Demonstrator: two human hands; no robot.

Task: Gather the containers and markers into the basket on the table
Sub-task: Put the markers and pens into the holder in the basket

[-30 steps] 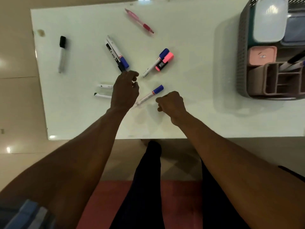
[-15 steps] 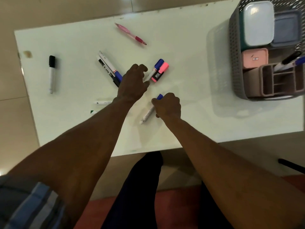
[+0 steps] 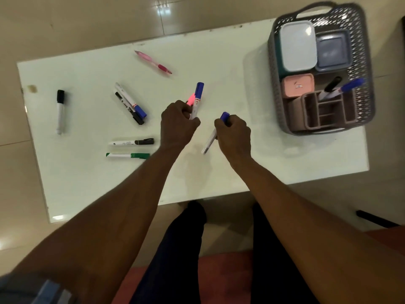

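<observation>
My left hand [image 3: 178, 123] is closed around a blue-capped white marker [image 3: 198, 95] and a pink highlighter [image 3: 190, 99], both sticking up past the knuckles. My right hand [image 3: 234, 134] grips another blue-capped marker [image 3: 210, 141], its cap showing above the fist. The grey lattice basket [image 3: 271, 69] stands at the table's right end. It holds a white-lidded container [image 3: 298, 46], a blue-grey container [image 3: 333, 50], a pink container [image 3: 298, 84] and a pink organiser [image 3: 306, 110] with two markers upright in it.
Loose on the white table [image 3: 219, 62]: a pink pen [image 3: 153, 62] at the back, a blue-capped and a black-capped marker [image 3: 130, 103] side by side, a black-capped marker [image 3: 60, 110] far left, another black-capped marker [image 3: 131, 142] and a green marker [image 3: 128, 155] near my left forearm.
My left hand closed on the blue-capped marker and pink highlighter and raised them. My right hand took hold of the nearer blue-capped marker and lifted it off the table.
</observation>
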